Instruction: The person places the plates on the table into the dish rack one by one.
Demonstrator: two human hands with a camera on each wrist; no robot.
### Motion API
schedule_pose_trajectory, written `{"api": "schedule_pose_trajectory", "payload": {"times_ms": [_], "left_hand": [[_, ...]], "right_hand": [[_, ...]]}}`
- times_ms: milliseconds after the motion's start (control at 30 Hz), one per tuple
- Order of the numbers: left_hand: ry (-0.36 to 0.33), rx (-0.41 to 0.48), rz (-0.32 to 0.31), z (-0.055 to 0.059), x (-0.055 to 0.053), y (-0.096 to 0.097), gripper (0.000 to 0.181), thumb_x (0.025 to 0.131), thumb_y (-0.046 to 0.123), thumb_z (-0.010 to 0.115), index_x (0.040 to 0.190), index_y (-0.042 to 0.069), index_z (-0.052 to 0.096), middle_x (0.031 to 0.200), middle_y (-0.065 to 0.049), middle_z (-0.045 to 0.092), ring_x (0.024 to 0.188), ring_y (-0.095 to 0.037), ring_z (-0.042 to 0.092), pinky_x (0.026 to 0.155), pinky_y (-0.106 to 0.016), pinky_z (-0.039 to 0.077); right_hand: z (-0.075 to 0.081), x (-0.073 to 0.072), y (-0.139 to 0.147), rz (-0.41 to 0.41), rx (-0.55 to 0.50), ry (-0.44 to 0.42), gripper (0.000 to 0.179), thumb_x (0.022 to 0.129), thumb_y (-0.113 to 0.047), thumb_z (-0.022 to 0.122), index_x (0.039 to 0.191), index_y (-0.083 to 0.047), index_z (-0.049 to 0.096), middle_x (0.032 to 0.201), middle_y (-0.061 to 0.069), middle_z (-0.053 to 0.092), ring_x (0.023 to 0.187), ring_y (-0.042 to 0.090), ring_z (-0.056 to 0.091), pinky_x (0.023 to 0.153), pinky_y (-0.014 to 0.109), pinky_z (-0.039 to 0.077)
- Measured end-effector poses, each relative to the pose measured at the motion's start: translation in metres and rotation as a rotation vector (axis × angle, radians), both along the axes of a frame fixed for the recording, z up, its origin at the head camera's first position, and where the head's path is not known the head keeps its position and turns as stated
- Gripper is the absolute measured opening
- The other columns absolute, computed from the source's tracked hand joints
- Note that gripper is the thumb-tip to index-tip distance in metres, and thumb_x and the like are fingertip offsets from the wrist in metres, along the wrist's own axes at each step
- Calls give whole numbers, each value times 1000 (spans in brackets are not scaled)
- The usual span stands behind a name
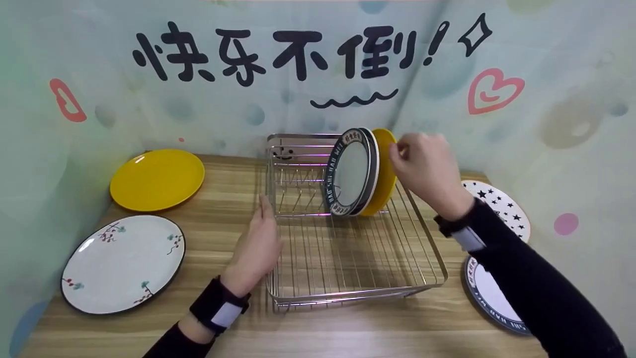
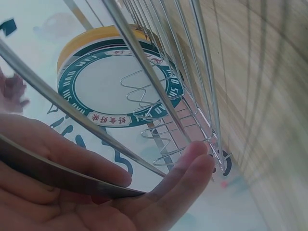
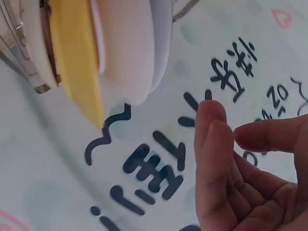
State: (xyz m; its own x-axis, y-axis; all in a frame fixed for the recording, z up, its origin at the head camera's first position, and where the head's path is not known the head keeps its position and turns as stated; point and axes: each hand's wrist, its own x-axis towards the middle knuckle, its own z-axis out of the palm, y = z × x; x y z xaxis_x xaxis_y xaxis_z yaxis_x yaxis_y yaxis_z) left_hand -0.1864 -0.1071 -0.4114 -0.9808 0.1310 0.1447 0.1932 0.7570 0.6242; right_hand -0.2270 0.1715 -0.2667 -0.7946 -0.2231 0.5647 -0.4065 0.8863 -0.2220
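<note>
1. black sleeves (image 1: 551, 303) are reaching in from the near side of the wire rack (image 1: 355, 294), a dark band with a pale patch wrapping each wrist.
2. a lettered dark-rimmed plate (image 1: 484, 288) is lying right of the rack's near end, partly hidden by a sleeve; a blossom-painted plate (image 1: 124, 263) is lying to the rack's left, well apart from it.
3. the left hand (image 1: 256, 251) is holding the rack's left rim, thumb to one side and fingers to the other.
4. the rack itself is sitting on the wood-grain table (image 1: 323, 338), its near part showing bare wires.
5. a star-dotted plate (image 1: 507, 209) is lying right of the rack, partly behind the wristband.
6. the right hand (image 1: 430, 174) is hovering over the rack's right side; its fingers are bending loosely around nothing, and the right wrist view is showing a gap between them and the plates.
7. in the rack's far part, a lettered plate in front (image 1: 352, 173), a white-edged plate (image 1: 376, 169) and a yellow plate at the back (image 1: 385, 184) are standing on edge, leaning close together.
8. a flat yellow plate (image 1: 158, 180) is lying left of the rack's far end.
9. a pale cloth backdrop (image 1: 278, 112) with black lettering is hanging behind the rack.
</note>
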Motion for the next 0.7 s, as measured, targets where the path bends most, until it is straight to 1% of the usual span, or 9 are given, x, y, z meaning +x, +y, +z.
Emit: {"api": "schedule_pose_trajectory", "payload": {"times_ms": [67,100,167,233,333,400,500,600,700], "left_hand": [[-11,7,1,0,0,0,84,86,-8,58,152,-11,5,152,-35,23,80,-34,59,44,-25,46],[-12,7,-1,0,0,0,83,87,-8,57,152,-11,5,152,-34,23,79,-33,59,44,-26,46],[-8,5,-3,1,-1,0,81,87,-8,54,151,-11,4,152,-35,22,84,-35,59,45,-26,47],[-10,6,0,1,-1,-1,80,88,-9,52,152,-11,5,152,-34,21,89,-38,59,46,-26,47],[-16,6,2,1,-1,-2,80,88,-8,53,152,-11,4,153,-34,21,93,-39,59,48,-28,48],[-12,-1,4,1,-1,-2,80,88,-8,54,152,-11,6,152,-34,23,96,-40,59,51,-30,50],[5,-14,2,0,-1,-2,79,88,-7,54,151,-12,8,150,-34,26,106,-41,58,58,-36,54],[19,-23,2,-1,-2,-1,74,90,-6,51,151,-13,9,149,-35,29,116,-43,54,66,-41,56],[16,-21,0,-1,-3,0,72,91,-5,50,151,-13,10,149,-35,29,119,-44,52,71,-44,56]], "right_hand": [[-7,8,15,-1,-41,18,23,93,-10,60,78,2,72,68,11,68,51,19,59,52,35,53],[-10,13,21,-9,-49,25,23,92,-10,60,78,2,72,67,10,68,49,19,57,51,35,52],[-17,21,34,-28,-58,25,22,93,-10,60,78,1,73,64,8,66,47,17,54,47,34,49],[-24,28,45,-50,-65,1,22,93,-11,60,79,0,73,63,6,66,46,16,52,45,32,46],[-34,37,59,-75,-73,-20,22,93,-11,60,79,-1,74,64,5,66,47,15,52,47,32,45],[-40,42,68,-99,-78,-10,23,92,-11,61,75,-3,74,61,3,64,48,14,51,48,31,43],[-49,47,80,-119,-78,41,23,90,-10,62,70,-6,73,55,-1,60,47,14,50,49,27,38],[-58,53,92,-137,-79,73,21,89,-10,63,70,-6,72,53,-3,59,47,13,50,49,23,36],[-69,60,103,-154,-81,41,19,88,-8,65,72,-4,73,56,-2,62,48,13,52,50,21,37]]}}
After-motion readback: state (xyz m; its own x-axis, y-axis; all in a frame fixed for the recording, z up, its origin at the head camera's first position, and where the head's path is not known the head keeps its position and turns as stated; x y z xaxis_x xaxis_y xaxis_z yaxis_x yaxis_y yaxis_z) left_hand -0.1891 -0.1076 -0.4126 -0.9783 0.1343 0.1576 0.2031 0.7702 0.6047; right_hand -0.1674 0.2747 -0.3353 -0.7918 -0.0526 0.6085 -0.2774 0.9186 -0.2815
